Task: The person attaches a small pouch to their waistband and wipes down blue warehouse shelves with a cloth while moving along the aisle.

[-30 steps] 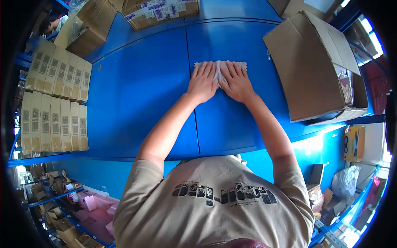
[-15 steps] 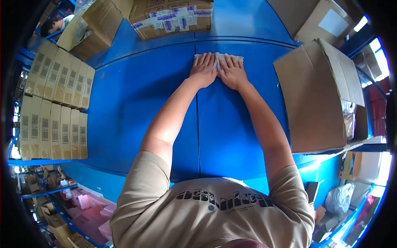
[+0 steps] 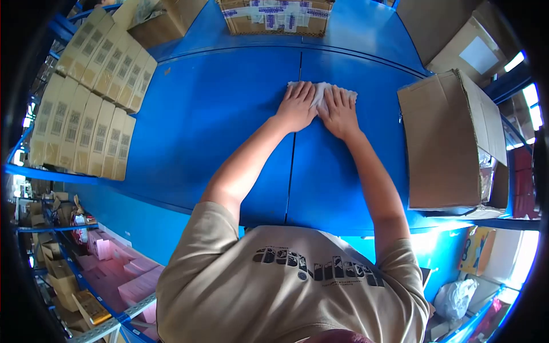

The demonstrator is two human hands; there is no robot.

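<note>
A thin whitish cloth (image 3: 321,91) lies on the blue tabletop (image 3: 217,103), across its dark centre seam. My left hand (image 3: 297,108) presses flat on the cloth's left part, fingers stretched toward the far side. On the right part rests my right hand (image 3: 339,113), also flat, with its fingers slightly apart. Between the two hands a strip of the cloth bunches up a little. Its far edge shows just past my fingertips; my palms and fingers cover much of the rest.
Stacked labelled cartons (image 3: 86,126) line the left side. A large open cardboard box (image 3: 440,148) stands on the right, with clear plastic inside. At the far side sits a taped carton (image 3: 274,17). Pink packages (image 3: 123,268) lie lower left, a white plastic bag (image 3: 456,298) lower right.
Both hands have drawn the cloth nearer to me and slightly left across the seam. The camera view has also shifted and turned a little.
</note>
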